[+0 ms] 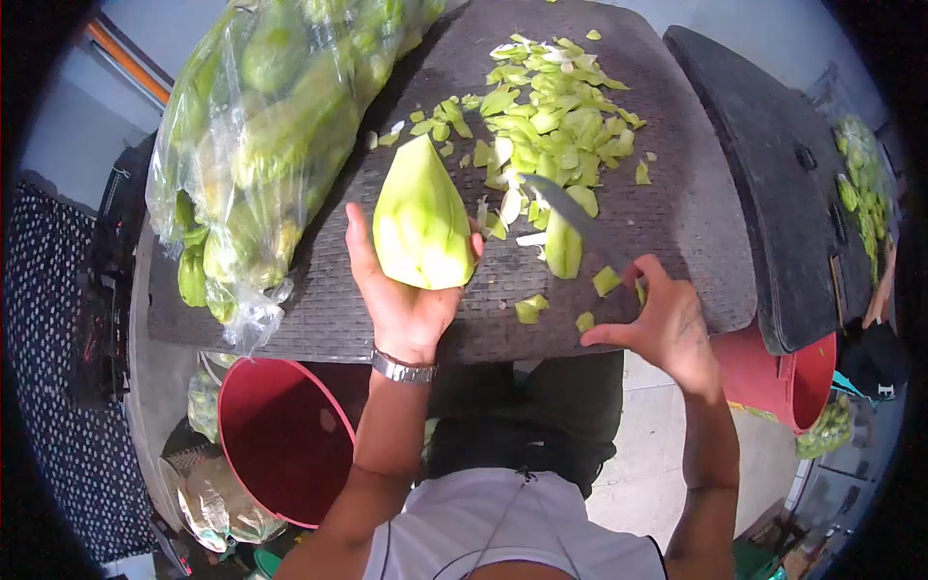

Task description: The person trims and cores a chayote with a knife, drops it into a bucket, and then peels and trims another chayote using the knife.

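My left hand (411, 309) is palm up, its fingers cupped around the base of a peeled chayote (420, 217), pale green with flat cut faces and its narrow end pointing away from me. My right hand (672, 324) grips a knife (561, 203), with the thumb held apart. The blade points up and left over a heap of peelings (551, 116), and the handle is mostly hidden by my fingers. Under the blade lies a larger green piece (564, 249). Small peel scraps (530, 309) are scattered between my hands.
A clear plastic bag of unpeeled chayotes (271, 135) lies on the left of the dark woven tabletop (677, 193). Red tubs stand below, one at left (285, 445) and one at right (812, 382). A black board (773, 174) adjoins the table's right edge.
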`<state>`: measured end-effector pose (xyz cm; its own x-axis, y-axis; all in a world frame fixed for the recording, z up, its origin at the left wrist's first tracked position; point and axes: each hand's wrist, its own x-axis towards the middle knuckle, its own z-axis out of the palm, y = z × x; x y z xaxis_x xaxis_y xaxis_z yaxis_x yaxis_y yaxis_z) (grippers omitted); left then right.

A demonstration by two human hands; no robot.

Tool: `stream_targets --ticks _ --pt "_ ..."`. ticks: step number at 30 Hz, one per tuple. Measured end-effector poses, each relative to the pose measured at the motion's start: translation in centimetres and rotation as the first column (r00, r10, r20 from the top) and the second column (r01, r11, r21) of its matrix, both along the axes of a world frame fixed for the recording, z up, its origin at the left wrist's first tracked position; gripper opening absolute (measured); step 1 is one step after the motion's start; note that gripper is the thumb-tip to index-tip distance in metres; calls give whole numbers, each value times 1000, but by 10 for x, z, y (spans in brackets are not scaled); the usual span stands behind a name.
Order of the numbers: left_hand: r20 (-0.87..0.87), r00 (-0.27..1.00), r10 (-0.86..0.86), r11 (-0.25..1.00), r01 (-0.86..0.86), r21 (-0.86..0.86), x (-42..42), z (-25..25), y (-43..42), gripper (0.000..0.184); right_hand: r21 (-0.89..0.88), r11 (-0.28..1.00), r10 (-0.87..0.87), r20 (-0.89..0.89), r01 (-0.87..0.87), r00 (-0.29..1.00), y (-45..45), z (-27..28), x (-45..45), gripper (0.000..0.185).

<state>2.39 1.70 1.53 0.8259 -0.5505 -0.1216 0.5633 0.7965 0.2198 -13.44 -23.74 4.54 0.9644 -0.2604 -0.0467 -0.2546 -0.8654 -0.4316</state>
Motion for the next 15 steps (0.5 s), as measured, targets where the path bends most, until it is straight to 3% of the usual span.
stream_targets --ticks 4,7,10,15 --pt "38 994 -102 983 107 -152 -1 -2 0 94 -16 997 -78 -1 78 997 9 -13 20 79" --pt "117 989 -85 986 100 -130 0 -7 -1 98 81 997 -18 -21 20 1000 10 -10 43 75" --pt "38 996 -86 987 90 -131 -1 -10 -1 100 -6 1000 -5 143 6 990 16 -28 66 72" --pt "46 991 -125 992 125 -18 -2 -13 0 94 -40 997 -64 166 72 984 23 -36 125 72"
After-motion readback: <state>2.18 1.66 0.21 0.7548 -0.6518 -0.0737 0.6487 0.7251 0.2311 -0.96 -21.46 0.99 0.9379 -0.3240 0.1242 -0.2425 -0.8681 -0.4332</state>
